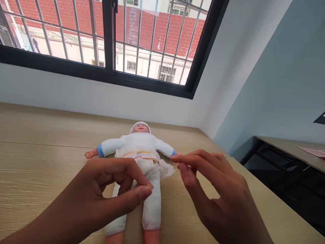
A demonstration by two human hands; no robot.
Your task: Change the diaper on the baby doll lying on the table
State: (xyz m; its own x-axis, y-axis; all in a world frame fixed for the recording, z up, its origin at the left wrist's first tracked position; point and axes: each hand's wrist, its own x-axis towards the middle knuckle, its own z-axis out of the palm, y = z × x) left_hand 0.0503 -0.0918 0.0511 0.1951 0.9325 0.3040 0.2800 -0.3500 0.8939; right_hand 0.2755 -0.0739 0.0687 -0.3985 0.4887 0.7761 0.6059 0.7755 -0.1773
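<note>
A baby doll [139, 140] in a white top with blue cuffs, white trousers and a white cap lies on its back on the wooden table. Around its waist sits a white diaper [166, 169] with a yellow and coloured band across the front; one side flares out to the right. Above the doll's legs is my left hand [109, 189], thumb and index fingertip pinched together with nothing visible between them. My right hand [215, 189] hovers right of the diaper, near the doll's cuff, its thumb and fingers apart and holding nothing. My left hand hides part of the doll's hips and legs.
The light wood table [50, 142] runs up to the white wall under a barred, black-framed window [109, 51]. To the right, a second table [284, 149] with black legs carries a pink item [313, 151] by a blue-grey wall.
</note>
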